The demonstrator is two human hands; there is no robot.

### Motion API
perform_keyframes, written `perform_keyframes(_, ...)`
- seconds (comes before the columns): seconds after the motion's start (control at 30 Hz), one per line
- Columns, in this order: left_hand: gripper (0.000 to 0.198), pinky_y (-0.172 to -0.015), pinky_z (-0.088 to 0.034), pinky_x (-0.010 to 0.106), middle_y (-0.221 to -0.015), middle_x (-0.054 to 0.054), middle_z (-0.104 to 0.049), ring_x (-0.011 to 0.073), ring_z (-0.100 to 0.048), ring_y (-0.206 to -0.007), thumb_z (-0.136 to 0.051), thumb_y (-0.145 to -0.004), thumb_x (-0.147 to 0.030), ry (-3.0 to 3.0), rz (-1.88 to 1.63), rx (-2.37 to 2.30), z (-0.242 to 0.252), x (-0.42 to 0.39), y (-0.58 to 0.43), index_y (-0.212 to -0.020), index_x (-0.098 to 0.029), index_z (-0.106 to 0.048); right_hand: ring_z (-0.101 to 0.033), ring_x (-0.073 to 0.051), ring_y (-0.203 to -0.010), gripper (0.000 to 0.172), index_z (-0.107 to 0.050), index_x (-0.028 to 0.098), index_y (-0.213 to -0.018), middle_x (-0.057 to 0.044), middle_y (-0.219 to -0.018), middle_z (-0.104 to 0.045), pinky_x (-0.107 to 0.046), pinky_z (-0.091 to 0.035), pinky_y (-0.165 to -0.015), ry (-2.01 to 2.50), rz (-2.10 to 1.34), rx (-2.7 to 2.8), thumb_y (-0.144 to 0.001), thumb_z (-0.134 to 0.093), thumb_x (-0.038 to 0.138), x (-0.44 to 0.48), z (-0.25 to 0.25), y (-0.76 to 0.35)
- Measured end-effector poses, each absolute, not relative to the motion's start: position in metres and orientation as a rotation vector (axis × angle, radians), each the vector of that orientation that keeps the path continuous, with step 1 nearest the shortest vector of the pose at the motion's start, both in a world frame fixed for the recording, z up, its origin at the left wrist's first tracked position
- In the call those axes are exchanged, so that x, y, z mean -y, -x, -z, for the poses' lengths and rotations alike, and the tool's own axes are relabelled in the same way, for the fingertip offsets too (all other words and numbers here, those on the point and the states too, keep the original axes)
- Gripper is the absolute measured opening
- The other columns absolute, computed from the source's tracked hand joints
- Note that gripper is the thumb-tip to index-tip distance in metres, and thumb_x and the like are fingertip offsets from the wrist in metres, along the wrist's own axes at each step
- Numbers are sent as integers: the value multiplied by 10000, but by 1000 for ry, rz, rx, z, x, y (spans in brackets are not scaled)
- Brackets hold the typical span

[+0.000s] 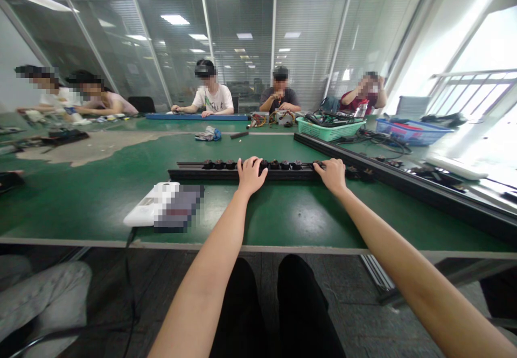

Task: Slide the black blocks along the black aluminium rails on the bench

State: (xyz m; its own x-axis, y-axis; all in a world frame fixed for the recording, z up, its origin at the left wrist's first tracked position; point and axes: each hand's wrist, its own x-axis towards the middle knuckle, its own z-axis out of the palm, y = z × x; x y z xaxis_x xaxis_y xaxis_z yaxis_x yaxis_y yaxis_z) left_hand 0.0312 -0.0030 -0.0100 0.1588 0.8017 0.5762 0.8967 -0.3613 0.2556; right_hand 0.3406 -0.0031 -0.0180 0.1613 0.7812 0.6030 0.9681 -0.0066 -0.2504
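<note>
A long black slotted rail (202, 174) lies crosswise on the green table in front of me, with several small round black parts (285, 165) set along it in a row. My left hand (252, 174) is curled over the middle of the rail, fingers on its far side and thumb on the nearer one, hiding what lies beneath. At the right end, my right hand (333, 175) has thumb and fingers closed around a small dark part (319, 165). The fingers cover most of that part, so its kind is unclear.
A white device beside a dark blurred item (180, 207) lies left on the green table (302, 218). A long black bar (404, 185) slants along the right. Farther back stand a green basket (331, 130) and a blue basket (416, 132). Several people sit opposite.
</note>
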Motion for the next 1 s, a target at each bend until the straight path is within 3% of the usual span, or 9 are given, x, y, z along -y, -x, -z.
perform_keyframes(0.73, 409, -1338, -96, 582, -1462, 88, -616, 288, -503, -1430, -495, -1021, -392, 2288, 989, 1679, 9, 3, -32, -1386, -261, -624, -520, -357, -1076, 507, -782, 99, -1105, -221, -1111, -684, -473, -404, -939, 1851, 328, 1654, -992, -496, 502, 4, 19, -343)
perform_keyframes(1.0, 411, -1338, -96, 584, -1460, 90, -617, 289, -511, -1422, -494, -1019, -395, 2286, 995, 1670, 9, 1, -32, -1383, -254, -625, -523, -361, -1073, 508, -790, 121, -1058, -211, -1076, -681, -482, -406, -931, 1832, 284, 1621, -993, -484, 521, 1, 18, -346)
